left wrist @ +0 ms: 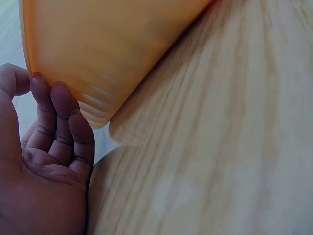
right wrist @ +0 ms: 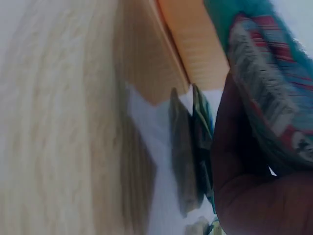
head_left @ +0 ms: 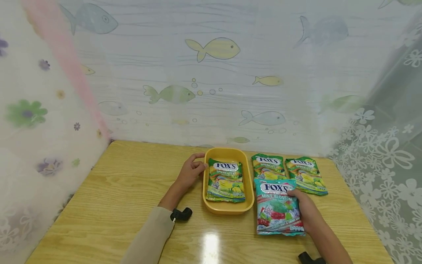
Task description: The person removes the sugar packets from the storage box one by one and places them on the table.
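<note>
My left hand (head_left: pixel 192 171) pinches the left rim of a yellow plastic tub (head_left: pixel 250 198) between thumb and fingers; the left wrist view shows the fingertips against the tub's wall (left wrist: pixel 112 44). Inside the tub lies a green Fox's Spring Tea candy bag (head_left: pixel 225 181). Just right of the tub, my right hand (head_left: pixel 304 211) grips a teal Fox's Mint Blossom candy bag (head_left: pixel 279 209) by its right side, thumb on the front. In the right wrist view that bag (right wrist: pixel 264 73) is held above the table, its underside with a barcode showing.
Two more green Spring Tea bags lie on the wooden table (head_left: pixel 108 205): one bag (head_left: pixel 268 167) partly covered by the teal bag, another bag (head_left: pixel 306 175) farther right. A fish-patterned curtain (head_left: pixel 211 91) hangs behind the table's back edge.
</note>
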{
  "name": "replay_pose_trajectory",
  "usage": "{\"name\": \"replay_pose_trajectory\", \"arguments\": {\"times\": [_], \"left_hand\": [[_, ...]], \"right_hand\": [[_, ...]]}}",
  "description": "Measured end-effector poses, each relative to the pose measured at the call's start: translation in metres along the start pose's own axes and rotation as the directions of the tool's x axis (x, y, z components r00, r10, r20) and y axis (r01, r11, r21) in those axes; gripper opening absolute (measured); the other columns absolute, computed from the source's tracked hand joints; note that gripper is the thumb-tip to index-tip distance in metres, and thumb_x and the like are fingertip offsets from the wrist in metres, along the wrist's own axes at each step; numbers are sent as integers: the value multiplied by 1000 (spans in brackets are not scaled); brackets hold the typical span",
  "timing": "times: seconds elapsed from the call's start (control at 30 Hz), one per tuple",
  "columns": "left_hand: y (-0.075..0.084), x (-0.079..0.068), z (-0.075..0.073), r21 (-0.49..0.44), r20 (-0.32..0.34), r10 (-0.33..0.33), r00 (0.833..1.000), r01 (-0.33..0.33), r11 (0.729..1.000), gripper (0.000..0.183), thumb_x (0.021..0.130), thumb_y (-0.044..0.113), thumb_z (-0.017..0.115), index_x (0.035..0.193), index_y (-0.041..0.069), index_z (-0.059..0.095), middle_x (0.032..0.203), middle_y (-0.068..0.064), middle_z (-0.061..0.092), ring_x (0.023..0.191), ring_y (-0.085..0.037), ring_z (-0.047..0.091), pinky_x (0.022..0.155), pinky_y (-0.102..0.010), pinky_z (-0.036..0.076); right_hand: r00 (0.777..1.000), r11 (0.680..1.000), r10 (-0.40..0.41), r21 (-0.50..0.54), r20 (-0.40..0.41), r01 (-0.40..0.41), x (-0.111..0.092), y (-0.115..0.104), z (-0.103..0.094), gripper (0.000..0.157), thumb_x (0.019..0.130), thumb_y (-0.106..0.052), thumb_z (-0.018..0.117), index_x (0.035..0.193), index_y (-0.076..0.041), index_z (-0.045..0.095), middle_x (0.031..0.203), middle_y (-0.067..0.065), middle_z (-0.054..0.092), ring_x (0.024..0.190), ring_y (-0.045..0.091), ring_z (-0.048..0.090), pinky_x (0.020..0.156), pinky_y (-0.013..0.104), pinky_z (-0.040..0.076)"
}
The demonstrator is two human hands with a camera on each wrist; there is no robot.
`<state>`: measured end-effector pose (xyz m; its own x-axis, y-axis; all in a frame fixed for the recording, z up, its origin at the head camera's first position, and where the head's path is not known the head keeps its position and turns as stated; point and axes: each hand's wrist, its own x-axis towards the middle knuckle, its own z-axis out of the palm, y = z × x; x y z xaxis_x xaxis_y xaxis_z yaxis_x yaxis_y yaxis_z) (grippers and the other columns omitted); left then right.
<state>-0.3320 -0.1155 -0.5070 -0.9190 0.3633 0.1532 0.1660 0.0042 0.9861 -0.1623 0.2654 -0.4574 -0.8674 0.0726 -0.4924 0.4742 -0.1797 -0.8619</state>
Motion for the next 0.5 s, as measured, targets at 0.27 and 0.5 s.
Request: {"name": "replay_pose_trajectory", "arguments": {"times": [0.27,0.5], "left_hand": [[-1,-1,-1,2,-4,-20,1000,20,1000,47,107,16,64,151,10,50,103,-22,76,79,-19,67,79,-29,54],[0,-1,-1,2,1,-9,1000,9,1000,45,107,16,63,150,13,51,99,-18,76,80,-22,68,79,-32,56]], "right_hand": [[999,995,33,-97,9,-32,-6,7,-1,70,111,-37,41,163,3,17,121,3,68,104,19,71,90,40,60],[996,992,29,-126,84,-18,-5,11,-7,66,111,-30,36,162,6,16,123,5,67,107,18,70,92,39,59]]}}
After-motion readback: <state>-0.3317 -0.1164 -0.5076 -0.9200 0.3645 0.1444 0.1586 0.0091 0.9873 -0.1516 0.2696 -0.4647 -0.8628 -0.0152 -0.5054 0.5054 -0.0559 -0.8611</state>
